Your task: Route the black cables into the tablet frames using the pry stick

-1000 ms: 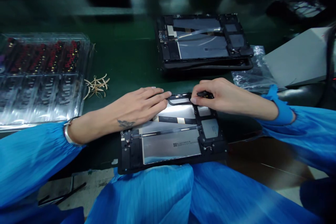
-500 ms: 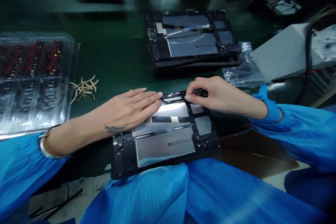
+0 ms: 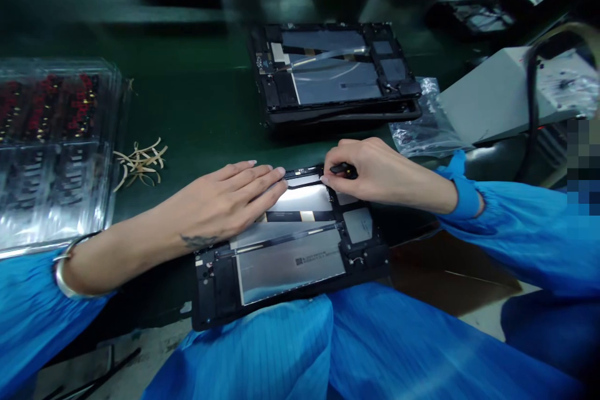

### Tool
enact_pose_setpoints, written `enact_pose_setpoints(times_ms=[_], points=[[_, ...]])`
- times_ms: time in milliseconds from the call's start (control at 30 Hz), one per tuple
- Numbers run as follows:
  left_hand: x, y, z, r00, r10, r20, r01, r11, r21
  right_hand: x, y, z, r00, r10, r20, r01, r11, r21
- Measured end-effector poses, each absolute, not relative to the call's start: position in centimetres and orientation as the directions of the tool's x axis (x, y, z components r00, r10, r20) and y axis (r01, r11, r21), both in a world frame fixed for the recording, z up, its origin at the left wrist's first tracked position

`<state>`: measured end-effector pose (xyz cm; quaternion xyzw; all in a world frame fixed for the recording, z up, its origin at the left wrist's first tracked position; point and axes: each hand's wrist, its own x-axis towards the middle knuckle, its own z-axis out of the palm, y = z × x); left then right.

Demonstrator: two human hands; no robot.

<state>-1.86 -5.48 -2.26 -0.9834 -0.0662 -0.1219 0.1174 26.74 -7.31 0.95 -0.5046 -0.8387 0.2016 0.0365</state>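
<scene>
Well, fingers (image 3: 272, 186) at tablet's (image 3: 290, 269) far edge

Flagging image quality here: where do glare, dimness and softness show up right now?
Head view: glare on the clear tray and nearer opened tablet; head view: dim light over the green bench; head view: red parts look soft, and a pixelated patch sits at the right edge.

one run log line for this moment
left hand: flat on open tablet | right hand: holding black part, tablet's far edge | second tablet: beyond
</scene>
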Motion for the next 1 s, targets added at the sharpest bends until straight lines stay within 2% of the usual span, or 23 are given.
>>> enact_pose_setpoints(times_ms=[333,500,567,633,700,733,767,833,900,1000], points=[[-1.3,-5.8,-1.8,0.969,0.063,0.241,0.143,-0.932,-0.334,26.2,-7.5,1.5,-0.466,0.867,-0.175,0.847,0.380,-0.371],[0.4,-6.0,-1.0,0.980,0.110,0.163,0.166,-0.910,-0.381,26.2,-7.1,1.0,-0.463,0.868,-0.180,0.852,0.380,-0.360],[1.4,-6.0,-0.5,0.983,0.164,0.081,0.183,-0.903,-0.389,26.5,-7.1,0.8,-0.468,0.876,-0.117,0.843,0.403,-0.357],[2.2,-5.8,-0.1,0.975,0.221,-0.005,0.203,-0.907,-0.368,26.7,-7.9,0.8,-0.464,0.880,0.105,0.801,0.467,-0.376],[2.5,-5.3,-0.1,0.966,0.253,-0.054,0.227,-0.928,-0.294,26.4,-9.8,1.1,-0.392,0.838,0.380,0.709,0.538,-0.457],[2.5,-5.0,-0.2,0.960,0.277,-0.053,0.259,-0.940,-0.222,25.9,-11.2,1.1,-0.336,0.816,0.470,0.636,0.565,-0.526],[2.5,-4.5,-0.4,0.951,0.306,-0.032,0.300,-0.946,-0.120,25.3,-12.7,1.1,-0.293,0.809,0.510,0.542,0.580,-0.608],[2.5,-3.5,-1.0,0.923,0.384,0.036,0.376,-0.916,0.142,23.6,-15.8,0.3,-0.301,0.824,0.480,0.337,0.562,-0.755],[2.5,-2.5,-1.3,0.877,0.475,0.067,0.420,-0.829,0.370,21.9,-18.2,-1.1,-0.245,0.830,0.501,0.238,0.553,-0.799],[2.9,-1.6,-0.7,0.837,0.547,-0.035,0.484,-0.708,0.515,20.0,-19.5,-3.5,-0.296,0.782,0.549,0.149,0.605,-0.782]])
